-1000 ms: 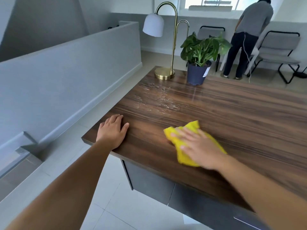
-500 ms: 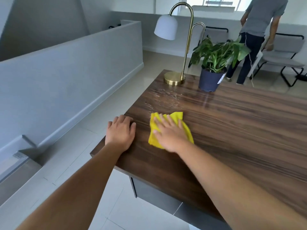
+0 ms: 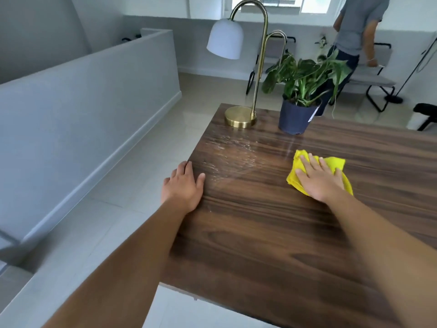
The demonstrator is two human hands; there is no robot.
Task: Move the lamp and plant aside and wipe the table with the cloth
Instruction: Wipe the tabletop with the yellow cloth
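My right hand presses flat on a yellow cloth on the dark wooden table, right of the middle. My left hand lies flat on the table's left edge, fingers apart, holding nothing. A brass lamp with a white shade stands at the far left corner. A green plant in a dark blue pot stands just right of it. Wet streaks shine on the wood between the lamp and my left hand.
A grey half-wall runs along the left, across a strip of tiled floor. Behind the table a person in a grey shirt stands by black-framed chairs. The table's near edge is close below my arms.
My right hand has slid the cloth from beside my left hand to the right across the table. My left hand has stayed on the edge. The view has shifted left.
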